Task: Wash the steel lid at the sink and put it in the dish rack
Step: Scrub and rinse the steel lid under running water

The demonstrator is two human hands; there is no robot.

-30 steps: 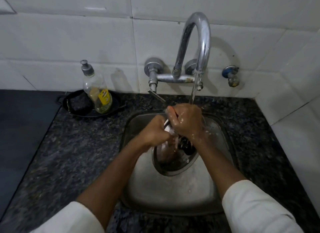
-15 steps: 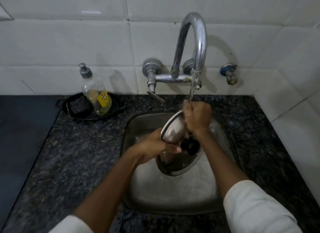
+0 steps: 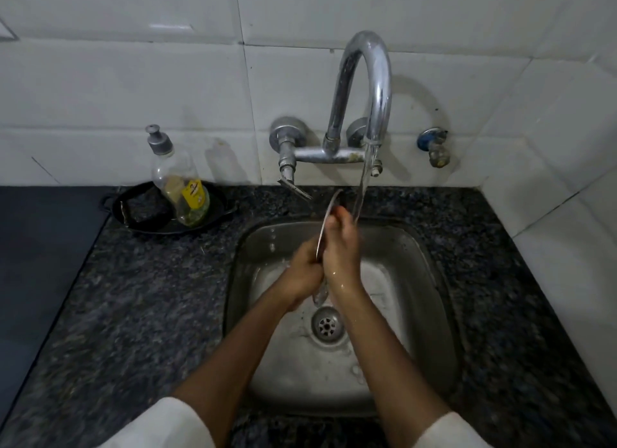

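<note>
A home kitchen is shown. A small steel sink point(image 3: 430, 280) is set into a dark speckled stone counter point(image 3: 140, 300), with a chrome wall-mounted tap point(image 3: 364, 90) running water above it and white glazed tiles point(image 3: 133, 80) behind. A bottle of dish soap point(image 3: 180, 184) is stood in a black dish point(image 3: 217, 210) beside the basin.

A dark speckled granite counter point(image 3: 133, 314) holds a steel sink point(image 3: 430, 300) set in at centre; at ten o'clock sits a black dish point(image 3: 220, 210) carrying a soap bottle point(image 3: 180, 180).
</note>
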